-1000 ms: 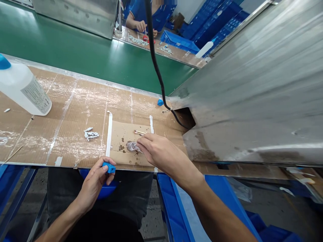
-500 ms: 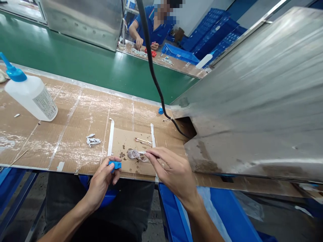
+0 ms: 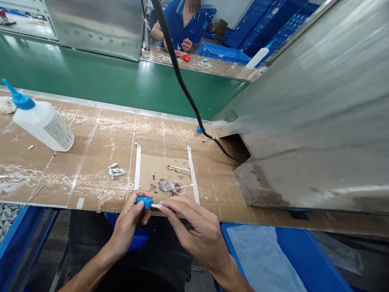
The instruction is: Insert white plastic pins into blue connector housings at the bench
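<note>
Between the fingers of my left hand (image 3: 129,219) is a small blue plastic block (image 3: 144,202), held over the front edge of the bench. My right hand (image 3: 194,225) pinches a small whitish-grey part (image 3: 156,206), whose thin end meets the right side of the block; whether it has entered the block I cannot tell. Just beyond my hands, small clear cups (image 3: 178,187) sit on a stained cardboard sheet (image 3: 152,164), a thin stick lying across one. Several similar whitish-grey parts (image 3: 116,171) lie in a little pile to the left.
A white bottle with a blue nozzle (image 3: 45,123) stands at the left. Wooden sticks (image 3: 179,168) lie on the sheet. A black cable (image 3: 188,95) hangs ahead, beside a metal panel (image 3: 304,121) at right. Across the green belt (image 3: 106,81), a person handles red parts.
My right hand has moved left and nearer from the cups, bringing the whitish-grey part against the blue block. The left hand still holds the block. The view has shifted slightly.
</note>
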{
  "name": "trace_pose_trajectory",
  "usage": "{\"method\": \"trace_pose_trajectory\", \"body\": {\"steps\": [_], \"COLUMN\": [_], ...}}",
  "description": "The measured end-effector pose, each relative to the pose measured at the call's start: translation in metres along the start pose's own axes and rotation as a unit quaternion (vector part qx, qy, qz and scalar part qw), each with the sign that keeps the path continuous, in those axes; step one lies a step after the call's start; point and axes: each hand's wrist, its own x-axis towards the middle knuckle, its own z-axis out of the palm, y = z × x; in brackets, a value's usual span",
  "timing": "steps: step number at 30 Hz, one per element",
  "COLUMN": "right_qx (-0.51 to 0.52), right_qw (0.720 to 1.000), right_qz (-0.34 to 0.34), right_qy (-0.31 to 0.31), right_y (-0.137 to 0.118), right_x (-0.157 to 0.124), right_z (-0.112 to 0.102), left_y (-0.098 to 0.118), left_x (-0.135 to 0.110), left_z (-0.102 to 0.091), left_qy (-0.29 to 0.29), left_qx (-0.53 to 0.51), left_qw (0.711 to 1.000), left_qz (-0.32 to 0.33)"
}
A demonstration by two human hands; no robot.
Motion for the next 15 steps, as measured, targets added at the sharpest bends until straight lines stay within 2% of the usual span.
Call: {"method": "trace_pose_trajectory", "body": {"steps": [6, 10, 13, 15], "right_qx": [0.01, 0.017, 0.044, 0.074], "right_qw": [1.0, 1.0, 0.997, 0.991], "right_qz": [0.0, 0.006, 0.044, 0.093], "right_qy": [0.007, 0.014, 0.042, 0.056], "right_y": [0.001, -0.003, -0.007, -0.011], "right_x": [0.0, -0.001, -0.004, -0.006], "right_z": [0.002, 0.006, 0.011, 0.015], "left_y": [0.0, -0.003, -0.005, -0.005], "left_x": [-0.002, -0.008, -0.013, -0.016], "left_z": [0.0, -0.001, -0.004, -0.006], "left_qy": [-0.01, 0.003, 0.02, 0.02], "left_qx": [0.029, 0.064, 0.133, 0.211], "left_qw": [0.999, 0.997, 0.988, 0.97], "left_qz": [0.016, 0.038, 0.07, 0.119]}}
